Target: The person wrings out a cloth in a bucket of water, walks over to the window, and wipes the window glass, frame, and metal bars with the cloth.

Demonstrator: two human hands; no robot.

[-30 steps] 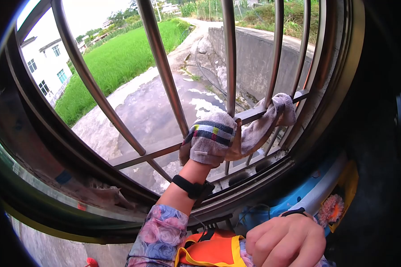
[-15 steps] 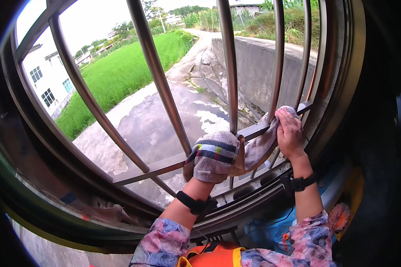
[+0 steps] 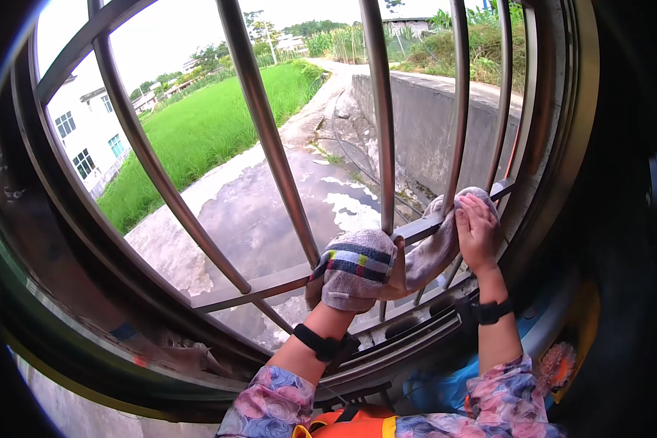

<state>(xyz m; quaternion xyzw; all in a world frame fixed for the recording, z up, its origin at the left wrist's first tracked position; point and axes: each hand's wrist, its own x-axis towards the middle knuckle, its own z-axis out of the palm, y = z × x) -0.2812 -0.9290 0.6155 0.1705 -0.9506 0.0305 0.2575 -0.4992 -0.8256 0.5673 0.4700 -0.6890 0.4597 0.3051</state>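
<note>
A grey cloth with dark, white and yellow stripes (image 3: 359,264) covers my left hand (image 3: 354,281), which presses against the flat crossbar (image 3: 285,279) of the window bars. The cloth hides the fingers of that hand. From there the cloth runs right along the crossbar and loops over it near the right end. My right hand (image 3: 477,232) lies on that right part of the cloth, its fingers closed around it at the bar. A dark band circles each wrist.
Upright metal bars (image 3: 266,131) stand before both hands, within a dark window frame (image 3: 160,310). Below right are a blue object (image 3: 434,394) and a pink flower-like thing (image 3: 556,363). Outside lie a green field (image 3: 197,139), wet concrete and a grey wall (image 3: 438,120).
My right hand has risen from the lower right onto the cloth at the crossbar's right side. My left hand stays under the cloth. The view has shifted slightly.
</note>
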